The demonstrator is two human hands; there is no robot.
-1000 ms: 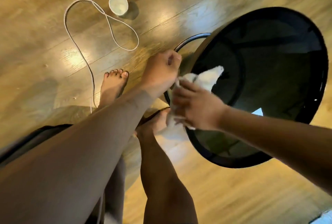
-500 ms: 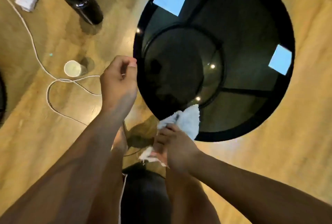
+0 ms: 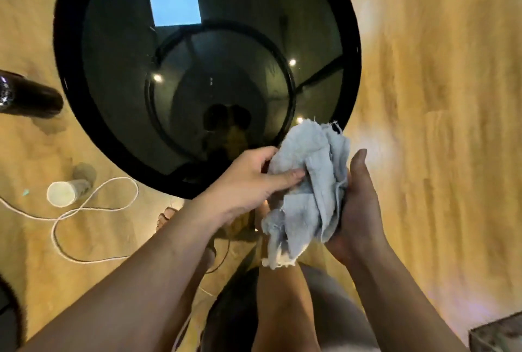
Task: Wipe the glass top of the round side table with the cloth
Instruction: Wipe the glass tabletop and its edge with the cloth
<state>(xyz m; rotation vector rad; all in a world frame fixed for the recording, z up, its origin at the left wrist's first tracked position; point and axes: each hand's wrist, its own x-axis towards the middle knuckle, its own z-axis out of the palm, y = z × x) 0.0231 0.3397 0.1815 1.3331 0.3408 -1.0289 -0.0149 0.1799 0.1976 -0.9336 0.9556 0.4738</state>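
Head view: two hands (image 3: 245, 182) (image 3: 357, 204), one cloth (image 3: 308, 182).

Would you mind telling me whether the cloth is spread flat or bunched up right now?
Bunched up: the cloth is crumpled in folds between the left hand and right hand, not spread flat.

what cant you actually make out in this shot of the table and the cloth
All in the head view:
- Cloth: bunched between the left hand and right hand; whether it touches the glass top cannot be told.
- Right hand's fingers: hidden behind the cloth.
- Glass top: reflections mask any dust or smears; its far rim is cut off by the top edge.
- Dark bottle: cut off by the left edge.
- Feet: mostly hidden by the arms.
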